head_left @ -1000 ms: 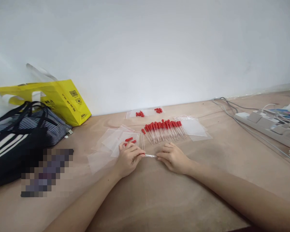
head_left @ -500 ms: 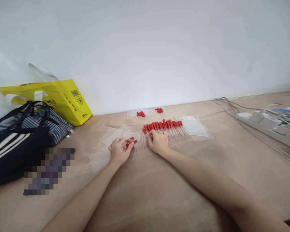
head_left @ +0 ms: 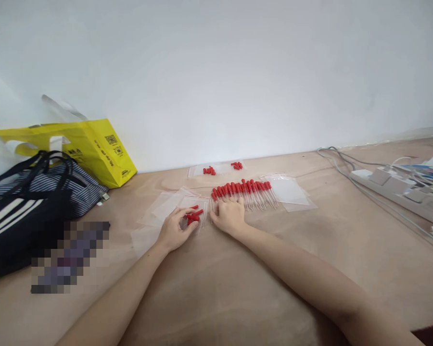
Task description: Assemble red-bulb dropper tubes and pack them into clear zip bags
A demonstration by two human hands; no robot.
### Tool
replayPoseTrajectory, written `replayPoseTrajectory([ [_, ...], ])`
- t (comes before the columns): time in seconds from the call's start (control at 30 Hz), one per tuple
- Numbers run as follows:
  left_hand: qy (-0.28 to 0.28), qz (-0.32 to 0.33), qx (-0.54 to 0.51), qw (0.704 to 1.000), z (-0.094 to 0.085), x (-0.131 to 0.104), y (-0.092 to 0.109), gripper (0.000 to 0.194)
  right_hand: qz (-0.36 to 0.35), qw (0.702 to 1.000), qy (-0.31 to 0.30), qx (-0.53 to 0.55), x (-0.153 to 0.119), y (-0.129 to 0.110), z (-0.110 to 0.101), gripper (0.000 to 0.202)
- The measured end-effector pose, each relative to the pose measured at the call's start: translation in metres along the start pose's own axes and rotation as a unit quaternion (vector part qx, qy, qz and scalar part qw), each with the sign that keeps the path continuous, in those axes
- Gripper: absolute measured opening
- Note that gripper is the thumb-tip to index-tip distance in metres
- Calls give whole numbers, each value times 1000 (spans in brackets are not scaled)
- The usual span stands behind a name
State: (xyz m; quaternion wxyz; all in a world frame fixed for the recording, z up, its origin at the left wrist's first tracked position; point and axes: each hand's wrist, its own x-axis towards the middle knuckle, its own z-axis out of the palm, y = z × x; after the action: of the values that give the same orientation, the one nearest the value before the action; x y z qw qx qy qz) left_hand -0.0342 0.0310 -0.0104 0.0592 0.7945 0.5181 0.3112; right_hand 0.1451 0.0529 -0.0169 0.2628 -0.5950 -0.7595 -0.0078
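My left hand [head_left: 175, 229] rests over clear zip bags [head_left: 161, 204], its thumb and fingers apart around several loose red rubber bulbs [head_left: 192, 219]. My right hand [head_left: 230, 215] lies just to the right, fingers curled and thumb held apart, beside a few thin clear tubes [head_left: 205, 222]. Whether its fingertips touch a tube is hard to see. Behind and right of that hand is a slanted row of droppers [head_left: 253, 187] with red bulbs and clear stems. The right hand covers the lower stems at the row's left end.
More red bulbs [head_left: 210, 170] lie on a clear bag at the wall. Other clear bags [head_left: 295, 193] are right of the row. Left stand a yellow bag [head_left: 108, 154], a striped bag [head_left: 84, 185] and a black bag [head_left: 21, 230]. A power strip [head_left: 400, 190] with cables lies right.
My right hand has moved slightly left, from the droppers towards the loose tubes, and its thumb has spread out. My left hand has shifted a little left and down, showing more of the red bulbs.
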Motion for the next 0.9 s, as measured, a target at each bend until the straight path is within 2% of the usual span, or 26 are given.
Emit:
replayPoseTrajectory([
  [0.13, -17, 45, 24, 999, 0, 1, 0, 18, 47, 997, -53, -31, 8, -12, 0, 28],
  [0.3, 5, 54, 57, 997, 4, 4, 2, 10, 78, 991, -101, -32, 14, -16, -2, 26],
  [0.47, 60, 46, 70, 995, 5, 6, 7, 10, 36, 999, -36, 0, 3, -4, -8, 23],
  [0.6, 121, 5, -4, 993, 8, 1, 12, 13, -29, 998, 3, 63, -20, 22, -16, 21],
  [0.67, 113, 1, -71, 991, 12, -2, 17, 17, -70, 992, 7, 103, -34, 39, -21, 18],
  [0.77, 73, 25, -142, 987, 18, -7, 31, 22, -126, 981, -2, 146, -54, 65, -31, 15],
  [0.9, 3, 48, -193, 980, 27, -11, 47, 11, -174, 971, -31, 160, -68, 82, -42, 22],
])
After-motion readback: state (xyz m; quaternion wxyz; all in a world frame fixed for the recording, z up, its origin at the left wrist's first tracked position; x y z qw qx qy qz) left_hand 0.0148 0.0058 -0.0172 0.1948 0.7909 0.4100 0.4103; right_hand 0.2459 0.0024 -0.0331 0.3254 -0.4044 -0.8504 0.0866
